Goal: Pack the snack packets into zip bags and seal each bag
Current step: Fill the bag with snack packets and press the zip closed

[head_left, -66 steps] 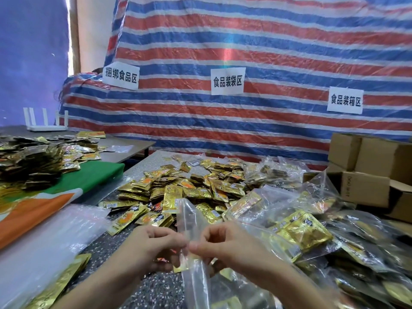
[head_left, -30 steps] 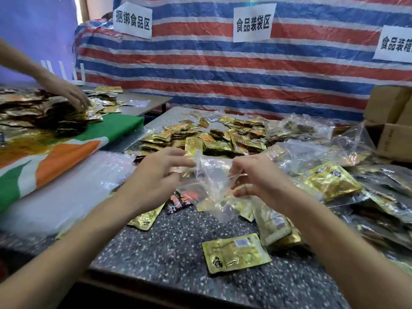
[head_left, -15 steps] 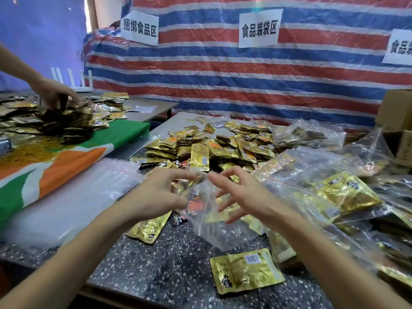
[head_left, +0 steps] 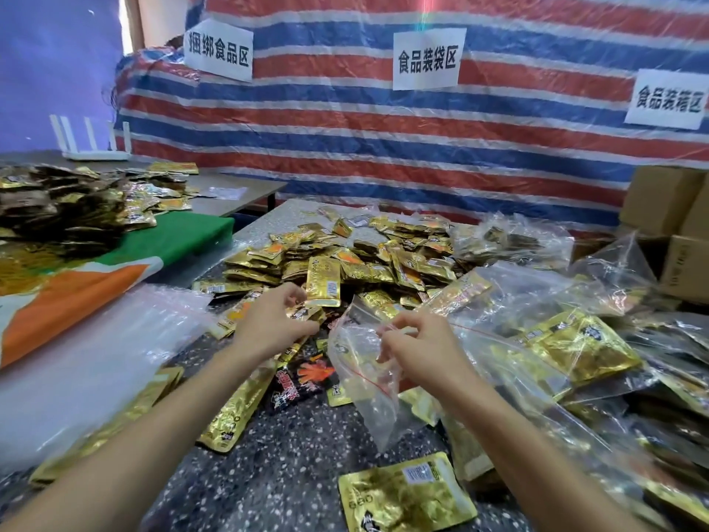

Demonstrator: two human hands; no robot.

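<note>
Head view: right hand (head_left: 420,351) pinches the clear plastic zip bag with red seal line (head_left: 374,382) at frame centre; keep its mouth held wide, facing left. Left hand (head_left: 274,326), on the bag half a second ago, now curls at a small gold foil snack packet (head_left: 307,313) just left of centre, grip unclear.

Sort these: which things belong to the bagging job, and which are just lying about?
Job: zip bag in right hand; left hand at loose snack packets; filled bags.
Lying about: cardboard boxes; router; wall signs; green-orange cloth.
</note>
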